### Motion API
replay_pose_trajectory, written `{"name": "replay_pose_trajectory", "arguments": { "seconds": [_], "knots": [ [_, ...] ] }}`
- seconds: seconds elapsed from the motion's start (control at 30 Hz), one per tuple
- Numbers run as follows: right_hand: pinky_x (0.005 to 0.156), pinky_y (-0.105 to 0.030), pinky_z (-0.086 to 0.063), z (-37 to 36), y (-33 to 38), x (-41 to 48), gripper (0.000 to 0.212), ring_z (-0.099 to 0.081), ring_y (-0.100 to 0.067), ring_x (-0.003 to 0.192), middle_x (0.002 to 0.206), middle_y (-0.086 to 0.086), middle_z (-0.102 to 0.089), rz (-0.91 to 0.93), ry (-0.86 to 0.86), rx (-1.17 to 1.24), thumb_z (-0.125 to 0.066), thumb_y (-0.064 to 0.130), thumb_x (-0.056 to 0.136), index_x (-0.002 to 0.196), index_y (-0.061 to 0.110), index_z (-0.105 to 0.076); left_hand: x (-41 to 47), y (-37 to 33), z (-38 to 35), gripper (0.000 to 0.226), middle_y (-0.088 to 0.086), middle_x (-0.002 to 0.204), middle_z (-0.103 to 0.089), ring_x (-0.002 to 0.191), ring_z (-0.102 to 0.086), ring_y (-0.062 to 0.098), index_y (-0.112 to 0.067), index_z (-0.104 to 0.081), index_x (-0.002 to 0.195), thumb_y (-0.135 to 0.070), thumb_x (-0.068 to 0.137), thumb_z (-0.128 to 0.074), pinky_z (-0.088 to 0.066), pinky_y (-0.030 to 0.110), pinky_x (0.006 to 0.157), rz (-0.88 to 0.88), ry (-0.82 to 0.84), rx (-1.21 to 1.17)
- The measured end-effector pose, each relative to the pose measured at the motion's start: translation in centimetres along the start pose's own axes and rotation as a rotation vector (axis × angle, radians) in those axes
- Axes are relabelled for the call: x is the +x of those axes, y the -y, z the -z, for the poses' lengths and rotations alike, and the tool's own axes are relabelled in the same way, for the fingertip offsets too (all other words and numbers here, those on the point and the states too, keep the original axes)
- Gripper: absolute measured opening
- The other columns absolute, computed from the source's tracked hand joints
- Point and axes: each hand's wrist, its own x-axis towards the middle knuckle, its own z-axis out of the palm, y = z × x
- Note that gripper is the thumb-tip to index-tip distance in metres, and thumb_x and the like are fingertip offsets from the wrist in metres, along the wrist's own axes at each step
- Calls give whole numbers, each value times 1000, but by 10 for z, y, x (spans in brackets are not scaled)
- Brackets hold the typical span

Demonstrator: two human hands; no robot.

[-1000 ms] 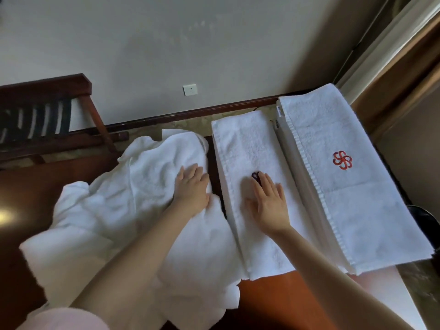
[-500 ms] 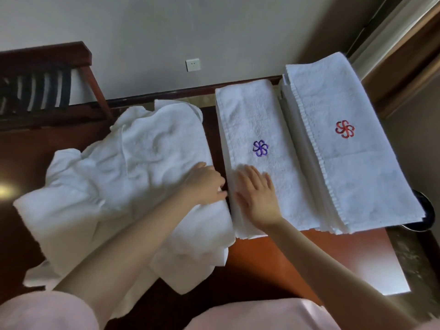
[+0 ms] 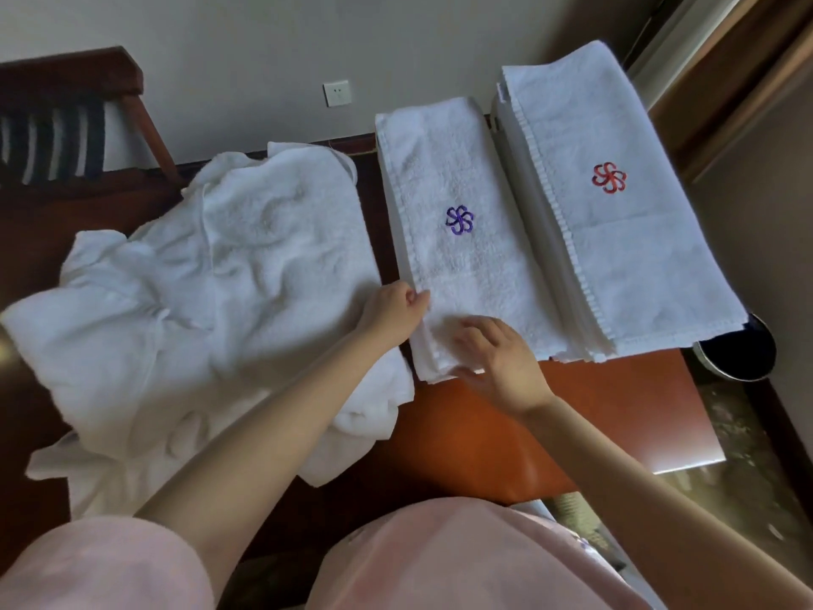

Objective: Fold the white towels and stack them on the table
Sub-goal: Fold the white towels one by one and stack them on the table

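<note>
A folded white towel with a purple emblem [image 3: 457, 239] lies lengthwise in the middle of the dark wooden table [image 3: 616, 411]. My left hand [image 3: 396, 312] pinches its left edge near the front. My right hand [image 3: 501, 361] rests on its front end, fingers spread and partly curled around the corner. To the right stands a taller stack of folded white towels with a red emblem [image 3: 616, 222] on top. A heap of loose, crumpled white towels [image 3: 211, 292] covers the left half of the table.
A dark wooden chair [image 3: 66, 125] stands at the back left against the wall, which has a socket [image 3: 337, 93]. A dark round bin [image 3: 739, 354] sits beyond the table's right edge. Bare tabletop shows at the front right.
My left hand left the loose heap and moved right to the purple-emblem towel's edge. My right hand slid toward me along that towel, uncovering the emblem, and now sits at its front end.
</note>
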Motion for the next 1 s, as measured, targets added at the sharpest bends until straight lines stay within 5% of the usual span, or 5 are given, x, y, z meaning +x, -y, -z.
{"name": "replay_pose_trajectory", "arguments": {
  "seconds": [0.2, 0.4, 0.6, 0.73, 1.0],
  "knots": [
    [67, -39, -56, 5, 0, 5, 19, -67, -29, 87, 94, -5, -70, 25, -195, 47, -79, 15, 75, 90, 6, -70, 11, -16, 4, 30, -1, 51, -55, 57, -55, 18, -14, -54, 69, -36, 88, -58, -31, 23, 48, 402, 115, -517],
    [68, -40, -53, -5, 17, 3, 22, -65, -29, 83, 94, -6, -69, 67, -160, -36, -78, 15, 72, 91, 7, -70, 14, -14, 6, 28, 2, 56, -49, 49, -43, 14, -12, -52, 64, -19, 91, -56, -30, 15, 38, 374, 66, -410],
    [90, -41, -45, 5, 16, -11, 39, -58, -29, 107, 117, -7, -64, -28, -51, 89, -63, 23, 77, 112, 6, -66, 12, -14, 1, 22, 6, 66, -53, 62, -52, 21, -11, -52, 71, -21, 91, -54, -45, 31, 68, 410, 80, -360],
    [87, -43, -42, 26, -9, -13, 34, -52, -36, 107, 117, -15, -59, -420, -326, 21, -58, 20, 91, 120, 2, -58, 7, -13, 1, 30, 8, 86, -65, 80, -64, 23, -10, -56, 97, -34, 84, -66, -46, 28, 64, 420, 151, -338],
    [61, -33, -34, 27, -22, -7, 26, -54, -31, 85, 94, -8, -56, -759, -239, 153, -53, 17, 89, 112, 8, -44, -4, -3, -5, 61, 13, 120, -61, 108, -60, 26, -4, -46, 129, -17, 77, -76, -50, 41, 96, 293, 285, -165]
  ]
}}
